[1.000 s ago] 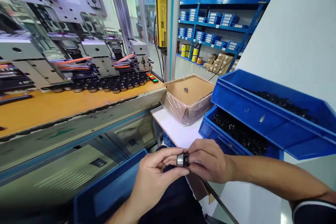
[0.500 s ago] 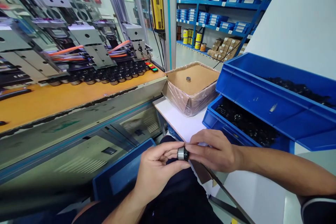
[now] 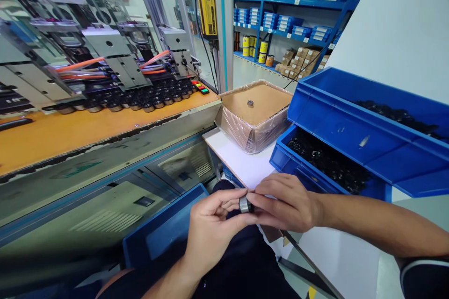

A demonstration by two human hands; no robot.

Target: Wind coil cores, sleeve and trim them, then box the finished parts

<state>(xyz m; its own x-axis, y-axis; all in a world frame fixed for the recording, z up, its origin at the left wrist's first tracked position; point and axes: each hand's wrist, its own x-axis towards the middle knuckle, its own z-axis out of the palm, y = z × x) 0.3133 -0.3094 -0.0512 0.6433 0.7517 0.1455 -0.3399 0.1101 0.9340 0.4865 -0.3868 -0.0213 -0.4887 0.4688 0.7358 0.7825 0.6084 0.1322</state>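
Observation:
Between my two hands, above my lap, is a small round metal core (image 3: 244, 204) with a black plastic end piece on its right side. My left hand (image 3: 213, 222) is closed round it, with the thumb below and the index finger above. My right hand (image 3: 286, 201) pinches at the black end, its fingertips pressed against the part and partly covering it. Both hands meet at the fingertips. Just right of them stands a lower blue bin (image 3: 277, 161) holding many black plastic pieces (image 3: 333, 168).
An upper blue bin (image 3: 347, 133) with more black pieces rests over the lower one. A plastic-lined carton (image 3: 238, 133) has one small part on its cardboard. Rows of black-topped cores (image 3: 147, 103) stand on the orange bench (image 3: 87, 133) before a machine. Another blue bin (image 3: 168, 224) is low left.
My right fingers have pressed in closer over the black end, so less of it shows. The core has turned slightly in my fingers. The view has shifted a little.

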